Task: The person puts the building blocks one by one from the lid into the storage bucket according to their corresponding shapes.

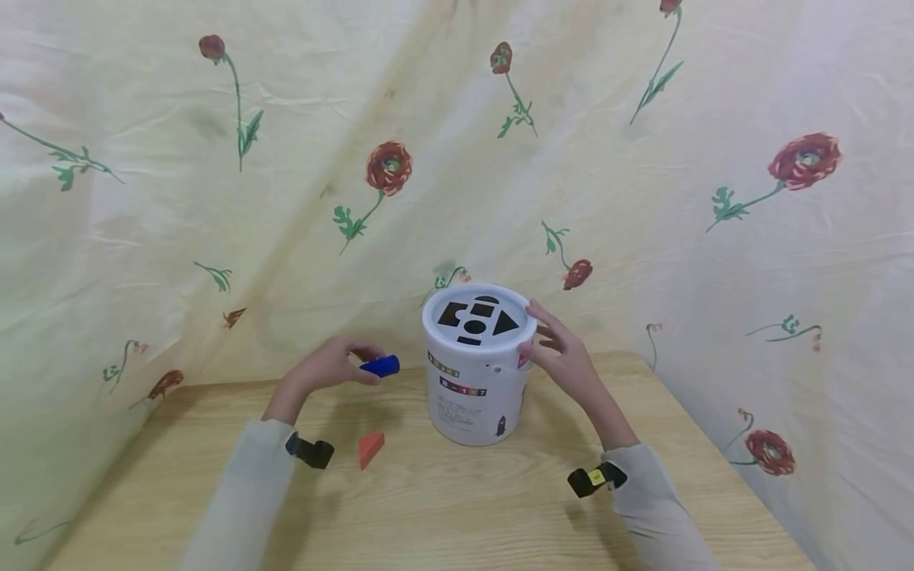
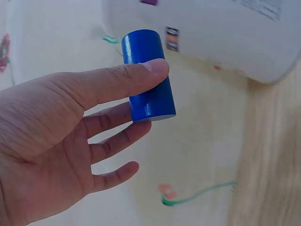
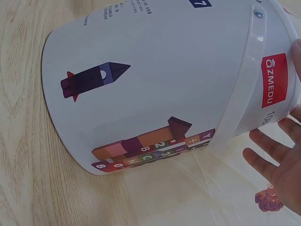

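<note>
A blue cylinder block is pinched between the thumb and fingers of my left hand, with the ring and little fingers spread away from it. The cylinder is held above the table, left of a white bucket. Shaped black holes mark the bucket's white lid: a round one, a triangle, rectangles and others. My right hand touches the lid's right edge with spread fingertips. In the right wrist view, its fingers lie fairly straight near the rim; part of the hand is cut off.
A red triangular block lies on the wooden table, in front of the bucket and to its left. Behind the table hangs a cloth printed with flowers. The bucket's white handle hangs against its side.
</note>
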The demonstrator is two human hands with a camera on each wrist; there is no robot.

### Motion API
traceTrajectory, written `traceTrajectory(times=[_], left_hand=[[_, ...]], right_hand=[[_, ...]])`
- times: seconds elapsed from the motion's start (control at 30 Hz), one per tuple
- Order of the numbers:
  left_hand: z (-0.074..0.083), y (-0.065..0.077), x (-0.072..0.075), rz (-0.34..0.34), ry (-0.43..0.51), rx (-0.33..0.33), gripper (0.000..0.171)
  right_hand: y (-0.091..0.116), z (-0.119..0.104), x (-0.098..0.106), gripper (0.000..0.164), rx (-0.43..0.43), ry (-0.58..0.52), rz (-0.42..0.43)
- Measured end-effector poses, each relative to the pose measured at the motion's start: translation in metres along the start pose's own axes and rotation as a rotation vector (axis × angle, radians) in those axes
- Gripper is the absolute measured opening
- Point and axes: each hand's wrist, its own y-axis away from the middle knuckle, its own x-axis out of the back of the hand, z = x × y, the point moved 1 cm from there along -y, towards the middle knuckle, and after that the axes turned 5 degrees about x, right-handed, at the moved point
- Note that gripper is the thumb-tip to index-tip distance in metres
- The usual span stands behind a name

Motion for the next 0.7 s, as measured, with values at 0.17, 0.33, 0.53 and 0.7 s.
traceTrajectory(times=[0.17,0.33,0.53,0.7], left_hand=[[0.017,-0.001,0.007,0.036,0.02,-0.02,0.039],[0.036,-0.002,0.013,0.088,0.066,-0.072,0.04],[0.057,-0.005,0.019,0.148,0.12,-0.16,0.04],[0.074,-0.01,0.02,0.186,0.177,-0.217,0.041]], right_hand=[[0.0,0.0,0.0,0.068,0.006,-0.003,0.0],[0.001,0.0,-0.001,0.067,0.012,-0.008,0.0],[0.0,0.002,-0.001,0.068,0.008,-0.009,0.001],[0.0,0.001,0.0,0.069,-0.002,-0.01,0.001]])
